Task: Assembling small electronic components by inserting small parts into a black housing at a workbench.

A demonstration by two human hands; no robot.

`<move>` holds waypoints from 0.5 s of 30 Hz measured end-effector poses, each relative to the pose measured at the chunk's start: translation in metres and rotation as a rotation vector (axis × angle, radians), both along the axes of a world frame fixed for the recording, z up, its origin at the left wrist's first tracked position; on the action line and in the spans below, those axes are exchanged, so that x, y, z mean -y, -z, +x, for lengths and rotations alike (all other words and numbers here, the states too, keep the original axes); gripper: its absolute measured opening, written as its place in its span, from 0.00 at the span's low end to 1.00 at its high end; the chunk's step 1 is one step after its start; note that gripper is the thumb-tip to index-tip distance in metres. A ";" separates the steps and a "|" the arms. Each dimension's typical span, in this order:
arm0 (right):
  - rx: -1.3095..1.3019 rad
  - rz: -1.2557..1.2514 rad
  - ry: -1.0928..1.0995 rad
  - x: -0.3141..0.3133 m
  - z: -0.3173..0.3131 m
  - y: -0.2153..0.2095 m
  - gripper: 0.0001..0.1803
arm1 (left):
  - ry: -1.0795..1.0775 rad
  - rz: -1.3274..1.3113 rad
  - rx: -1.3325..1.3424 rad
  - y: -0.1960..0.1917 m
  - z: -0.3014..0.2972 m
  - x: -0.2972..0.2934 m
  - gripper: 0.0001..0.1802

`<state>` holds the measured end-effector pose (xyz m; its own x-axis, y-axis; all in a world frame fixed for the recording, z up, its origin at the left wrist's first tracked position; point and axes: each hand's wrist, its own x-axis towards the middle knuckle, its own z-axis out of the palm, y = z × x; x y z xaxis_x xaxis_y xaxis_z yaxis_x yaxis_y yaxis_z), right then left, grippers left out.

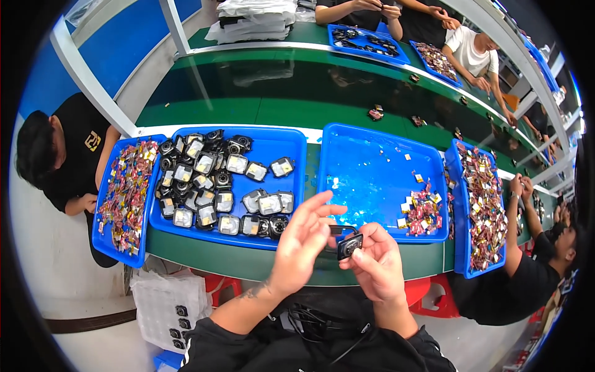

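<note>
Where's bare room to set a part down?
Green surface behind the white rail, just left of the loose parts; also the module tray's far right corner, beside the black modules. Crowded: that tray's left half and the heaped left-end tray.

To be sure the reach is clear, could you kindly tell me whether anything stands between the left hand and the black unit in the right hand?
Only a dark strip at the upper edge of the black unit in the right hand reaches toward the left hand; I cannot tell whether hand and strip touch. Nothing else visibly stands between.
</note>
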<state>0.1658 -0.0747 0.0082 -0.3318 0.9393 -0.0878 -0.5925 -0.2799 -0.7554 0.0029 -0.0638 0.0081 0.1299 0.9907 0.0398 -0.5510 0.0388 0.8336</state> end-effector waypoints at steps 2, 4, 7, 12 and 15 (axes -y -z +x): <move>0.024 -0.029 0.035 -0.001 0.004 0.000 0.11 | 0.093 -0.112 0.141 0.009 -0.002 -0.001 0.25; 0.080 0.007 0.070 -0.002 0.003 0.004 0.11 | 0.185 -0.146 0.078 0.016 -0.001 0.005 0.22; 0.201 0.066 0.195 -0.002 -0.004 0.007 0.11 | 0.106 -0.209 0.126 0.015 0.004 0.011 0.21; 0.573 0.369 0.382 0.001 -0.005 0.008 0.13 | 0.068 -0.158 0.189 0.012 0.012 0.016 0.22; 0.618 0.375 0.371 0.003 -0.004 0.006 0.13 | 0.064 -0.110 0.238 0.013 0.013 0.016 0.22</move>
